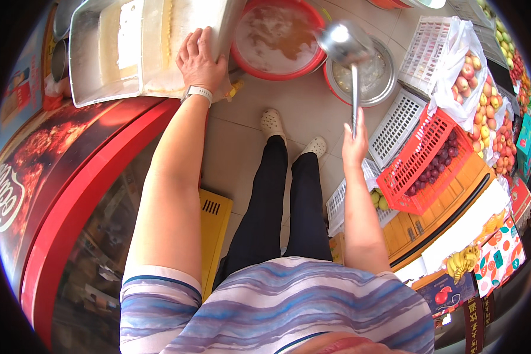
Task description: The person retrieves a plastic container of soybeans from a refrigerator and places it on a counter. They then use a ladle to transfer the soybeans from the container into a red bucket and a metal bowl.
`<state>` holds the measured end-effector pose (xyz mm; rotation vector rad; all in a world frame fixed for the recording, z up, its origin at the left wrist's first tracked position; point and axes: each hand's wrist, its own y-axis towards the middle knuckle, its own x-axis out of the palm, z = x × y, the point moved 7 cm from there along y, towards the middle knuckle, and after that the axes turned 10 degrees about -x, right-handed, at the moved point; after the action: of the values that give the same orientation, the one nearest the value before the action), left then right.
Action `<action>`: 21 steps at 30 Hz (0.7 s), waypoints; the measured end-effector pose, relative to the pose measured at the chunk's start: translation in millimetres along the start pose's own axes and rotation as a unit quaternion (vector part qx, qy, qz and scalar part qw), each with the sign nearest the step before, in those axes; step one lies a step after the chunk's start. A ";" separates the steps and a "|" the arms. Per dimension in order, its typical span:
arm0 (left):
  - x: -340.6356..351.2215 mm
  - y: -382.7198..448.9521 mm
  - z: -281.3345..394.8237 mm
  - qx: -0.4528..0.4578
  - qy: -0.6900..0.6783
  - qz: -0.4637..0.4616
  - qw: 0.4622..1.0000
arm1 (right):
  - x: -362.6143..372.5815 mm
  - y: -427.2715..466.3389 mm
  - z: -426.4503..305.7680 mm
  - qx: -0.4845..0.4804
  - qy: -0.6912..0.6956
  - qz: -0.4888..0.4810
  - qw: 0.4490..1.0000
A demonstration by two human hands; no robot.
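My left hand (200,62) lies with spread fingers on the side of a large translucent plastic bin (155,84), which leans over at the upper left. In my right hand (355,144) is the handle of a metal ladle (346,42), its bowl blurred and raised over the gap between two vessels. One is a red basin (247,66) of cloudy, brownish, foamy water. The other is a metal basin (391,73) of murky liquid with a red rim showing beneath it.
A red Coca-Cola cooler (84,177) stands at my left, with a yellow metal panel (214,234) beside it. On my right are white crates (396,126), a red basket (418,168) of dark plums, bagged apples (467,77) and bananas (462,263). Tiled floor (234,146) lies around my feet.
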<state>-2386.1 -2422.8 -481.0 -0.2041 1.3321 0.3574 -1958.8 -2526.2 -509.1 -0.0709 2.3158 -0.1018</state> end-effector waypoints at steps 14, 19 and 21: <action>-2.1 4.9 8.4 0.003 0.008 -0.007 1.000 | 172.0 47.9 21.6 0.080 -0.053 -0.108 0.990; -0.5 2.0 4.2 -0.002 0.005 -0.009 1.000 | 192.3 16.0 15.4 0.443 0.415 -0.180 0.774; -0.3 1.7 4.2 -0.002 0.003 -0.008 1.000 | 193.4 9.1 18.8 0.511 0.553 -0.171 0.635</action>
<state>-2382.9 -2419.8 -479.7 -0.2189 1.3360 0.3459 -2076.5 -2534.2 -663.9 0.1956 2.9158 -2.1647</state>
